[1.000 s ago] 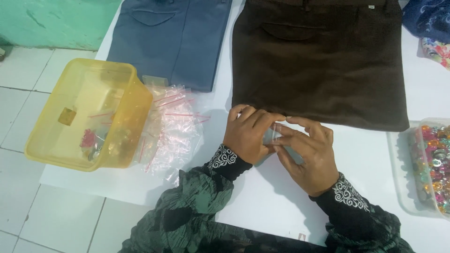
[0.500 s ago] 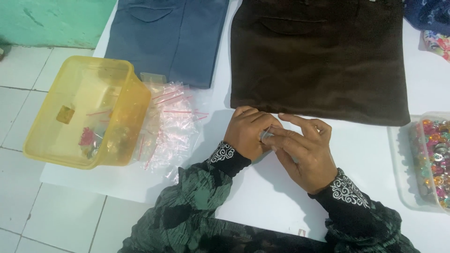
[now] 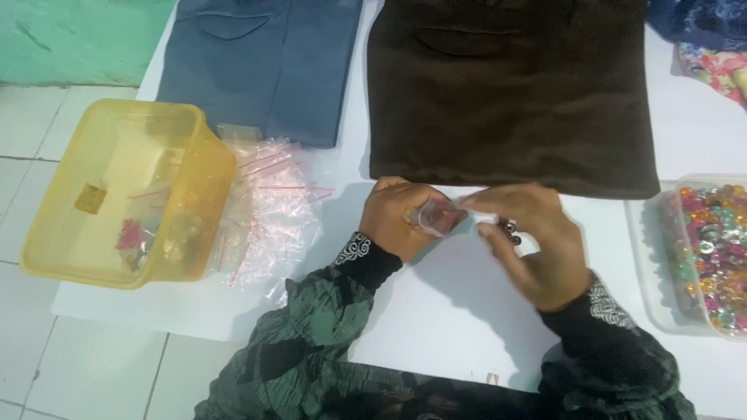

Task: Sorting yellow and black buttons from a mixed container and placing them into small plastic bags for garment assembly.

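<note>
1. Clear plastic: one small bag (image 3: pixel 437 215), pinched between both hands, something reddish inside, contents not readable.
2. Left hand (image 3: pixel 398 218): fingers curled in, closed on the left side of the small bag, knuckles toward the brown garment.
3. Right hand (image 3: pixel 531 243): thumb and forefinger pressed together on the bag's right edge, remaining fingers loosely bent. Few small dark beads (image 3: pixel 510 228) sit at its fingertips; count not resolvable, and can't tell if held or lying on the bench.
4. Bag location: dead centre between the two hands, just above the white bench (image 3: pixel 436 311), near the lower hem of the brown garment.
5. Sleeves: two, dark green pattern, white embroidered cuffs.
6. Garments on the bench, count three flat plus one partial: brown garment (image 3: pixel 510 85) directly beyond the hands, blue-grey garment (image 3: pixel 264 66) to its left, dark blue cloth (image 3: pixel 696 22) and a floral piece (image 3: pixel 716 66) at far right corner.
7. One heap of empty clear bags (image 3: pixel 272 210) with red strips, left of the left hand, touching the tub.
8. One yellow tub (image 3: pixel 117 194) at the bench's left edge, a few small items inside.
9. One clear tray (image 3: pixel 700 253) of mixed coloured beads, right of the right hand, apart from it.
</note>
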